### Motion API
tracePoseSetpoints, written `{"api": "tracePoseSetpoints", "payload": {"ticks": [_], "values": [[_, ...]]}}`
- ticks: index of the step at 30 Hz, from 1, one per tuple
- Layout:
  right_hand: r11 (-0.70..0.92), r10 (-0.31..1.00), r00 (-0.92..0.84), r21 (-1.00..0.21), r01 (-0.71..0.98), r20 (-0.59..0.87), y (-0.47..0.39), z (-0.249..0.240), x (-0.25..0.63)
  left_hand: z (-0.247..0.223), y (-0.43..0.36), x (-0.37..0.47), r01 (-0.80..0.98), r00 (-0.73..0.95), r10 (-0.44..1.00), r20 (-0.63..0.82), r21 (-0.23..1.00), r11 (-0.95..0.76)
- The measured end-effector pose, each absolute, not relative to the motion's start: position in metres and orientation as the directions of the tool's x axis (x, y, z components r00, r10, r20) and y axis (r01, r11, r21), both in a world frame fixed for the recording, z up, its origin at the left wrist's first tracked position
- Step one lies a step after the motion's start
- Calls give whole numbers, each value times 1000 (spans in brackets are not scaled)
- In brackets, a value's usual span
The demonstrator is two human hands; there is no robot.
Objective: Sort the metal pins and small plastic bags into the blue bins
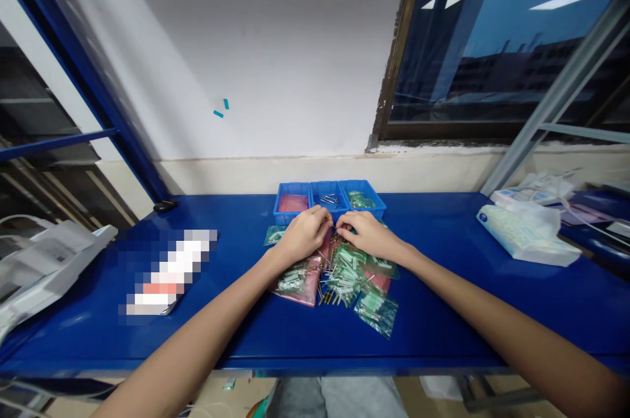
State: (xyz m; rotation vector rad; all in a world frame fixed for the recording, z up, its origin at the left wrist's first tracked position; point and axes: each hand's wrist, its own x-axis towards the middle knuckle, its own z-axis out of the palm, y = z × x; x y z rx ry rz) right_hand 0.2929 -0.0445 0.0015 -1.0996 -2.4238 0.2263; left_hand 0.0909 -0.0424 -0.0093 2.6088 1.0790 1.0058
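At the middle of the blue tabletop [236, 333], two hands meet over a heap of packets.
In the head view, the left hand [308, 231] and right hand [367, 232] have curled fingers, nearly together; whether they grip anything I cannot tell. They partly hide the green packets [342, 273], pink packets [306, 290] and thin metal pieces [329, 298] beneath, and overlap the blue bins [284, 218] behind. Pixelation masks an item [170, 273] at left; forearms run out of frame. Tabletop stretches from heap to front edge, and rightward to the tissue pack [526, 234].
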Motion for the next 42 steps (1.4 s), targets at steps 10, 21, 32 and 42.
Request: {"api": "tracePoseSetpoints", "payload": {"ticks": [10,21,32,42], "values": [[643,758,-471,-401,652,450,-45,2,292,-6,-44,90,597,507,644,573,306,-742],[659,749,-430,-503,558,504,-52,9,288,-5,-46,91,636,539,659,525,260,-727],[612,788,-398,-523,593,471,-49,6,287,-6,-43,95,386,441,687,578,568,-727],[603,797,-378,-571,558,472,-48,7,287,-5,-43,93,552,419,630,654,368,-749]]}}
